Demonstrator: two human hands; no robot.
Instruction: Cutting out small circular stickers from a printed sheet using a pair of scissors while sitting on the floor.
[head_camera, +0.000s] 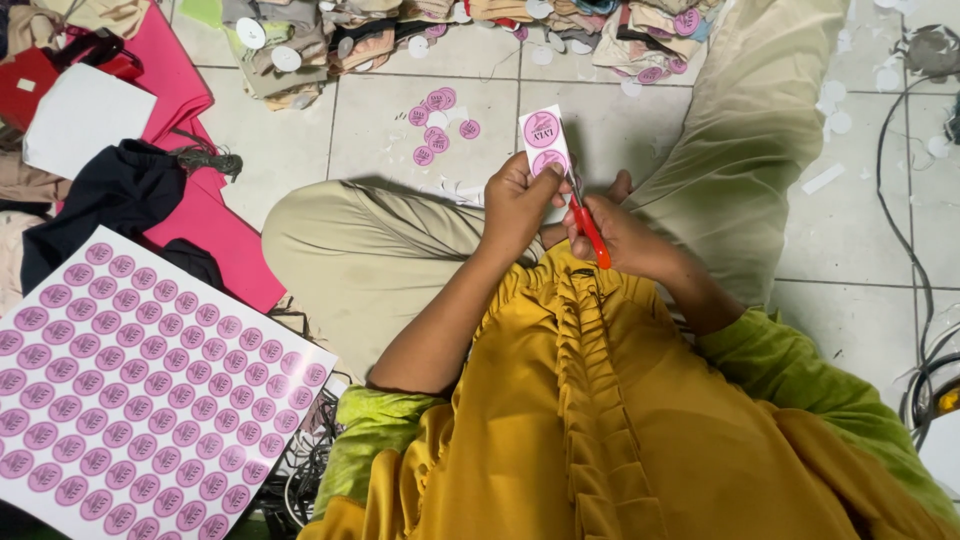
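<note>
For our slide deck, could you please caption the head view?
Seated on a tiled floor, left hand holds a paper strip of purple stickers while right hand cuts it with red-handled scissors.

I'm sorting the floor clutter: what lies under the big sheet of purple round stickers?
The sticker sheet lies over a pink cloth and dark fabric at its upper edge, with tangled wires at its right corner. Whatever is beneath its middle is covered.

green sleeves (800, 370), mustard ruffled garment (580, 400), beige trousers (370, 250)
</note>
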